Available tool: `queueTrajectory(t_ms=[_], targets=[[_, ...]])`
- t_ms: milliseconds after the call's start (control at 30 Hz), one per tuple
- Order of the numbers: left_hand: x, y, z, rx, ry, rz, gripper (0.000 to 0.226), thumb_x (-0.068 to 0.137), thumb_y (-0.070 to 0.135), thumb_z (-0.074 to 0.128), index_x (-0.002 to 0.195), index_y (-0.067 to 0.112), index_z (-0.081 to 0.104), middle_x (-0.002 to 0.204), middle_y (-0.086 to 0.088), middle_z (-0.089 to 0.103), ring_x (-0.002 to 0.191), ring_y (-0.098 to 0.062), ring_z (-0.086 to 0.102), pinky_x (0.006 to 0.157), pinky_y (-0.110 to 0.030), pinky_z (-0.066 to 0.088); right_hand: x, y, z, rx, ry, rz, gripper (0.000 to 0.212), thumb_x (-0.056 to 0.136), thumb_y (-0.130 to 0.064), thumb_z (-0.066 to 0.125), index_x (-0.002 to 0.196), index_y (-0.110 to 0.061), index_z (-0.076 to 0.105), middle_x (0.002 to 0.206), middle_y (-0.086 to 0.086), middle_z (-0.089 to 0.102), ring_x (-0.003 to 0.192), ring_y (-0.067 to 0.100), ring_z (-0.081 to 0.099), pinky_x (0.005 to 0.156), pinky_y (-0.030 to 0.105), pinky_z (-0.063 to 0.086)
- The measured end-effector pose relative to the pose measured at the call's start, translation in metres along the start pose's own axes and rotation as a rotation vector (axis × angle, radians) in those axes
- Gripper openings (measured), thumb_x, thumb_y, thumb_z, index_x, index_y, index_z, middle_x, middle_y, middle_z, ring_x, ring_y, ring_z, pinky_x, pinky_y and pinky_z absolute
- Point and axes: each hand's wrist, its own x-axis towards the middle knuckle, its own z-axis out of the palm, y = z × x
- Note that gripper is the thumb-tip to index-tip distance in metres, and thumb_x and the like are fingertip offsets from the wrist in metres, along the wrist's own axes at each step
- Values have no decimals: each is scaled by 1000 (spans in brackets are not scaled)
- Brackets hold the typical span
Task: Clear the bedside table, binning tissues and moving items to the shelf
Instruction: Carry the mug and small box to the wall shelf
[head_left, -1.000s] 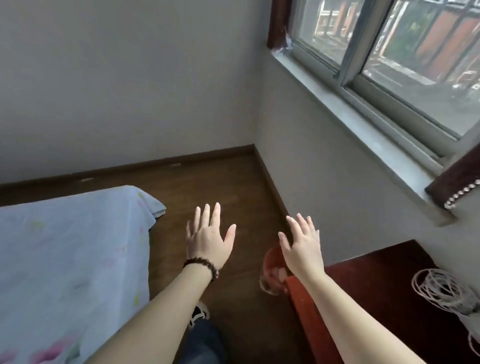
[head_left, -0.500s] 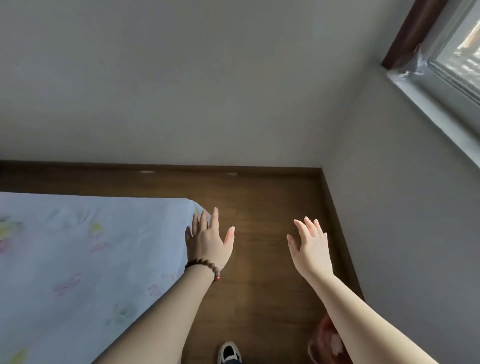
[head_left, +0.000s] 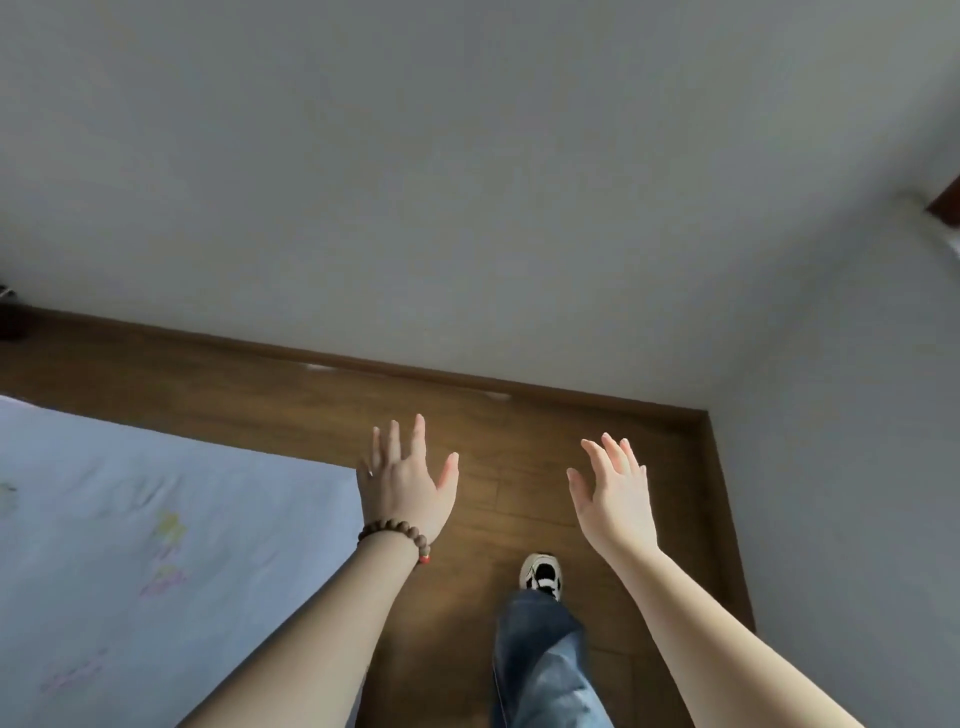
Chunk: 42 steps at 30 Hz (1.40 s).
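Note:
My left hand (head_left: 405, 483) is stretched out in front of me with straight, spread fingers and holds nothing; a brown bead bracelet circles its wrist. It hovers over the corner of the bed. My right hand (head_left: 615, 499) is raised the same way, fingers straight and empty, above the wooden floor. No bedside table, tissue, bin or shelf is in view.
A bed with a pale blue printed sheet (head_left: 130, 545) fills the lower left. Brown wooden floor (head_left: 519, 452) runs between the bed and grey walls (head_left: 467, 182). My jeans leg and a black-and-white shoe (head_left: 541, 577) step forward. A dark object (head_left: 8, 317) sits at the far left.
The view has swung left, away from the window, the red bedside table and the red bin. Both hands stay open and empty; my foot has come forward into view.

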Motion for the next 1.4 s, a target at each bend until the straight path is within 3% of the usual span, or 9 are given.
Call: queueTrajectory(t_ms=[300,500,633,800,1000,1400], targets=[[179,53,13,14,58,-261,67,88,58,38,146,26,28,152,-11,30,142,-31,17,110,-50,24,219,-18,1,-18,-191,-202,46,96,-35,43,139,-19,40,153,4,27,145,20,7,118,40,7],[243,42,3,1,71,-441,68,89,59,35,147,25,24,151,-16,29,140,-33,22,112,-49,23,314,-60,25,-48,-322,-377,47,96,-38,41,140,-22,38,153,1,27,145,20,5,117,36,3],[279,18,-4,-21,78,-557,70,90,61,30,149,26,18,155,-14,22,143,-31,15,114,-48,19,363,-106,58,-61,-408,-477,47,97,-36,40,141,-22,36,154,2,25,145,20,4,117,36,2],[332,-33,-13,-76,115,-696,69,90,61,29,148,26,14,156,-12,20,144,-29,13,115,-49,17,428,-186,108,-77,-487,-590,47,97,-25,41,143,-23,31,157,1,18,145,18,1,119,39,4],[408,-133,-34,-141,193,-864,69,90,61,25,147,25,11,157,-9,15,144,-29,6,115,-50,13,499,-317,186,-135,-574,-769,49,98,-38,34,144,-21,30,156,2,17,145,19,2,119,38,4],[508,-313,-121,-115,315,-1178,69,90,64,21,149,29,11,158,-7,15,145,-29,6,114,-48,12,553,-583,312,-145,-660,-1079,46,98,-34,38,141,-19,34,154,5,26,145,20,10,118,38,11]])
